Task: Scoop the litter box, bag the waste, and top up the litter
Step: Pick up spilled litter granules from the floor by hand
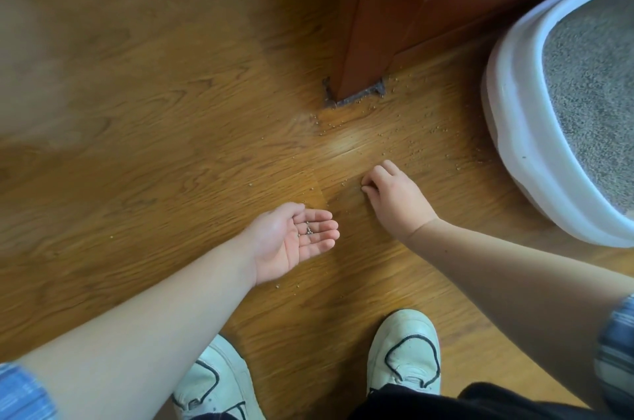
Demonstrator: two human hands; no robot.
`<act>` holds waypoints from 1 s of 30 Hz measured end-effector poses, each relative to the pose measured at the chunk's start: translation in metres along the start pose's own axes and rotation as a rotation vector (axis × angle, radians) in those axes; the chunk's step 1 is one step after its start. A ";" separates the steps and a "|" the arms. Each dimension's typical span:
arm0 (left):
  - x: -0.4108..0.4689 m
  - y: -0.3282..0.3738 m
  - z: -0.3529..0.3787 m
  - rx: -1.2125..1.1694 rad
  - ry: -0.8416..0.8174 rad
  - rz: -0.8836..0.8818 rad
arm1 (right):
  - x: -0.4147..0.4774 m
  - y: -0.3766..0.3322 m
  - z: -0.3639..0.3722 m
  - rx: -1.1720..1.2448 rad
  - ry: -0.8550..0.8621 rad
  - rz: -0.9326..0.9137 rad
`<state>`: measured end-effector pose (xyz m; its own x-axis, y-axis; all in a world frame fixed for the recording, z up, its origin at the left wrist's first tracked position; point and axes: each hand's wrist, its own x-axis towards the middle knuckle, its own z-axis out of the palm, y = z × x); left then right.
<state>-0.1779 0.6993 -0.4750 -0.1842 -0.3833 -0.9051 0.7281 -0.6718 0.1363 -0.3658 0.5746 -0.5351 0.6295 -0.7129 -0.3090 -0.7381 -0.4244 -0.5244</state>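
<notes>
While the litter box (507, 110) sits on the floor (154, 110) at far right, its grey litter (590, 93) lying fairly even with no clumps I can make out, scooping may well be done; no scoop or bag shows, so bagging and topping up cannot be judged. Between box and shoes, stray granules (411, 141) dot the boards. Palm-up with relaxed fingers, the left hand (295, 237) cradles a few; the right hand (394, 196) bunches its fingertips on the floor, though whether it pinches one I cannot tell.

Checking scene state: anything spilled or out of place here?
Yes. Litter granules are scattered on the wood floor between the furniture leg and litter box. The left hand cups a few; the right hand picks at the floor.
</notes>
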 end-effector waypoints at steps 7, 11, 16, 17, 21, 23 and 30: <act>0.006 0.004 0.004 -0.031 0.013 0.009 | -0.003 0.003 -0.002 -0.022 0.020 -0.021; 0.010 0.002 0.010 -0.028 0.013 0.010 | -0.001 0.002 -0.002 0.012 0.027 -0.007; 0.015 0.000 0.015 -0.064 0.025 0.014 | 0.001 -0.004 0.004 0.074 0.022 -0.030; 0.016 -0.001 0.014 -0.066 0.030 0.016 | 0.001 -0.005 0.006 0.068 0.013 -0.030; 0.018 -0.004 0.013 -0.050 0.051 0.009 | 0.004 -0.004 0.008 0.035 0.020 -0.046; 0.019 -0.006 0.013 -0.059 0.065 -0.002 | 0.005 -0.004 0.009 -0.005 0.009 -0.072; 0.026 -0.010 0.011 -0.099 0.127 0.005 | 0.006 -0.013 0.006 -0.142 -0.075 -0.121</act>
<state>-0.1977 0.6889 -0.4953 -0.0996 -0.2988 -0.9491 0.7916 -0.6018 0.1063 -0.3509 0.5799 -0.5349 0.7282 -0.6104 -0.3116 -0.6793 -0.5830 -0.4456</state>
